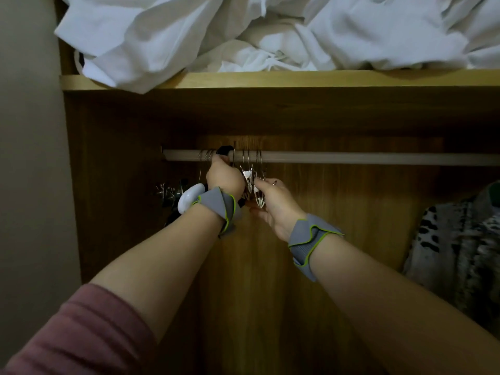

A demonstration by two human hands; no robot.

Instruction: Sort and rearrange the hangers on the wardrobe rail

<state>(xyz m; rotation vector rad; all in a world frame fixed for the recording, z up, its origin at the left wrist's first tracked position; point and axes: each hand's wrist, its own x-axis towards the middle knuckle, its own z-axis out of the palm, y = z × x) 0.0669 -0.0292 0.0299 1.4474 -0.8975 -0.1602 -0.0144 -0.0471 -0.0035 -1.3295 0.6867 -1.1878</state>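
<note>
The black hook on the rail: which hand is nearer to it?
Left. The left hand reaches up to the black hook on the rail, fingers touching it. The right hand is lower and to its right, holding metal hangers.

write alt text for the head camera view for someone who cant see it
A person reaches both hands up to a wardrobe rail: the left hand grips a hanger hook at the rail, and the right hand pinches a bunch of metal clip hangers hanging beside it. White sheets are heaped on the shelf above, and a spotted garment hangs at far right.
</note>
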